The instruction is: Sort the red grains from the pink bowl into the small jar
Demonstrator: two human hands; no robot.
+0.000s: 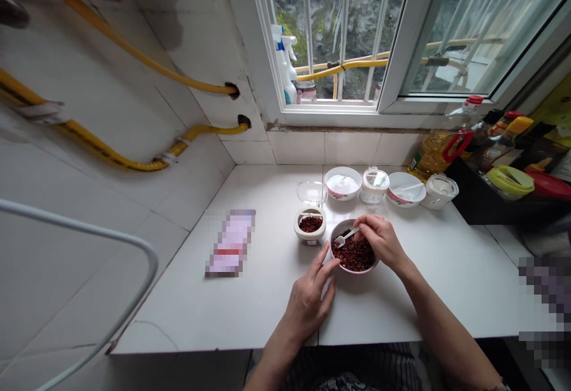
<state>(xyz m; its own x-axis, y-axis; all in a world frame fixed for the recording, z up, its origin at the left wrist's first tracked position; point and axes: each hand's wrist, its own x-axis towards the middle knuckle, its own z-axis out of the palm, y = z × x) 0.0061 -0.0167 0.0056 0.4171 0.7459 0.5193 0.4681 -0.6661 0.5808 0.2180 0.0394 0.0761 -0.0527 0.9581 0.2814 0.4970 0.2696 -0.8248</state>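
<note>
My right hand point(379, 237) is closed round the handle of a small white spoon point(343, 238). The spoon's scoop rests on dark red dried spice point(357, 259), which looks like peppercorns, in a round bowl point(355, 272). With its fingertips at the rim, my left hand point(309, 297) grips the bowl's near left side. Just behind that hand stands a small white seasoning jar point(310, 237). Its clear lid point(311, 192) is flipped up, and the same red spice shows inside.
Behind are a bowl of white grains point(343, 196), a lidded jar point(375, 187), a bowl with a white spoon point(405, 198) and another jar point(439, 192). An oil bottle point(439, 147) and a black condiment rack point(482, 203) stand right. A blurred purple packet point(232, 242) lies left.
</note>
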